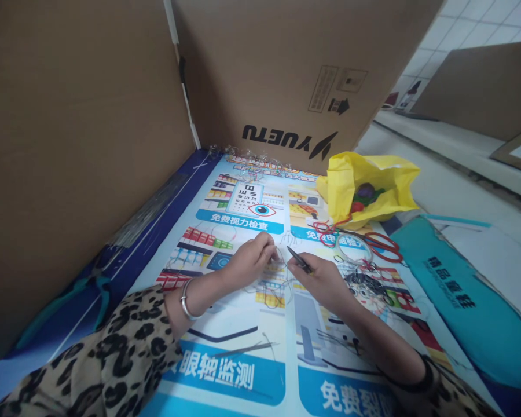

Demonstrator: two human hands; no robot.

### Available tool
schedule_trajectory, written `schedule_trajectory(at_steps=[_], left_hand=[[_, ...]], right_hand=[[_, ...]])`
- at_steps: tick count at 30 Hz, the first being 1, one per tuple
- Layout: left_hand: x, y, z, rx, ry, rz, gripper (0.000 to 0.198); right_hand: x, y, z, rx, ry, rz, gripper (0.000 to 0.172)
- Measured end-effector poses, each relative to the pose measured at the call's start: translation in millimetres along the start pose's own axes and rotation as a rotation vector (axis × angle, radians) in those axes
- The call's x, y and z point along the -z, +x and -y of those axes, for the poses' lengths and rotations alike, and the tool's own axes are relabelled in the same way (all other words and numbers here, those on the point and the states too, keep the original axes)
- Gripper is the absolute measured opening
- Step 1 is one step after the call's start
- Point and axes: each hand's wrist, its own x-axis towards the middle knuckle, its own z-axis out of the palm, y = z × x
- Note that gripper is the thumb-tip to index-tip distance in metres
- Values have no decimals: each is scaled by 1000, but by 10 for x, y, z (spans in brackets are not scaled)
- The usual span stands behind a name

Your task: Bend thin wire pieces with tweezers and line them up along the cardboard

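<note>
Left hand (pixel 252 258): fingers pinched together on thin silver wire (pixel 280 262), which lies at the centre of the colour-printed poster sheet (pixel 243 370).
Right hand (pixel 323 281): closed around slim dark pointed tool (pixel 299 259), tip just beside the wire.
Poster text: "免费视力检查", "眼轴监测".
Brown cardboard box (pixel 286 69): upright behind the poster, print "YUETU" upside down.
Crumpled yellow plastic bag (pixel 373 179): on the poster's far right edge, coloured beads inside.

Leopard-print sleeves (pixel 113 359), silver left-wrist bangle (pixel 186 301); black right-wrist band (pixel 422 376)

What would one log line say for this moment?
left hand: pinches thin wire | right hand: holds dark tool | under: printed poster | nearby: yellow bag
</note>
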Motion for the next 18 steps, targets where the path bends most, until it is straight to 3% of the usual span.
schedule_trajectory(at_steps=[18], left_hand=[[5, 21, -1, 95, -478, 11, 24]], right_hand=[[-44, 1, -39, -58, 141, -24, 24]])
